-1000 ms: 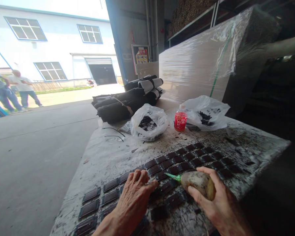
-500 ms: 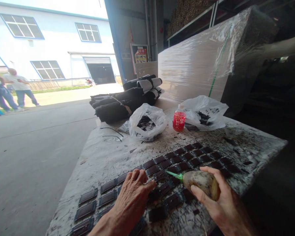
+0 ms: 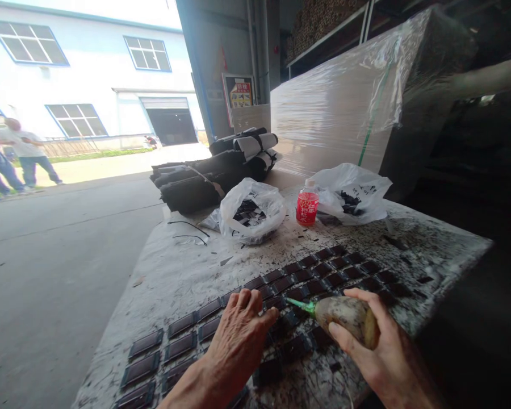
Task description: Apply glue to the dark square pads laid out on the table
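Right hand (image 3: 378, 352) is wrapped around a grubby yellowish glue bottle (image 3: 349, 318) with its green nozzle at 9 o'clock, left hand (image 3: 238, 335) pressing flat, fingers spread, on dark rectangular patches (image 3: 289, 347) lined up on the desk (image 3: 183, 272).

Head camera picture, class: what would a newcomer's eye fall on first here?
Rows of dark rectangular pieces cover the near part of the stained table. The right hand grips a squeeze bottle with its green nozzle over them, beside the left hand. Behind stand a red bottle between two white bags, then a plastic-wrapped stack.
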Action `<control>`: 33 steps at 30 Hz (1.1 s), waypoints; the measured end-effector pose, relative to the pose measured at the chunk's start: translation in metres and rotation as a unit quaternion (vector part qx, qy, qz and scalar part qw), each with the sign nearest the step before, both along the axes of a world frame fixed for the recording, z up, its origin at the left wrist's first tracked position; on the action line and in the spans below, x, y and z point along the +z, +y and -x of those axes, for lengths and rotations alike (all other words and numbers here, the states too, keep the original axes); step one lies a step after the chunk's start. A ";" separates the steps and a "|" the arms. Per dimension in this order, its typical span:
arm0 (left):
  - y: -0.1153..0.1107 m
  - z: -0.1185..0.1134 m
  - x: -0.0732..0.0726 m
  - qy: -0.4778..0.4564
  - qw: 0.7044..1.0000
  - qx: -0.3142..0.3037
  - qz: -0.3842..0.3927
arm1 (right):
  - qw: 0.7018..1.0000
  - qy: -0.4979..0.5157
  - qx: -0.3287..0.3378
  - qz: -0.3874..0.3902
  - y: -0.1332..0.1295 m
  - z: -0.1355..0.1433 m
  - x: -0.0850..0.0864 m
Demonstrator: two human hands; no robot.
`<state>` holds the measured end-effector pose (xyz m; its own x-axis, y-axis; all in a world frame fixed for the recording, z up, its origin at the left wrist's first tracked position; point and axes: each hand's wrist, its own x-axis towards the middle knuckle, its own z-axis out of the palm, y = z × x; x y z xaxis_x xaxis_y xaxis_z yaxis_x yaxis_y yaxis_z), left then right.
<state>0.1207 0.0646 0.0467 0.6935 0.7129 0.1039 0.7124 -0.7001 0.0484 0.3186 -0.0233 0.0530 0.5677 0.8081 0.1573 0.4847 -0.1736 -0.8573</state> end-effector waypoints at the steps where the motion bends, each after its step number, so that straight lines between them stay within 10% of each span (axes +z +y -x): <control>1: 0.000 0.000 0.000 0.003 1.000 0.001 0.000 | 1.000 -0.002 -0.001 -0.001 0.000 0.000 0.000; 33: -0.013 0.005 0.018 0.010 0.999 0.021 0.024 | 0.999 -0.052 0.003 0.013 0.001 -0.024 -0.010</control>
<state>0.1153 0.0516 0.0646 0.6642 0.7455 0.0552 0.7425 -0.6665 0.0670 0.3430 -0.0227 0.0429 0.5452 0.8157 0.1935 0.5718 -0.1931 -0.7973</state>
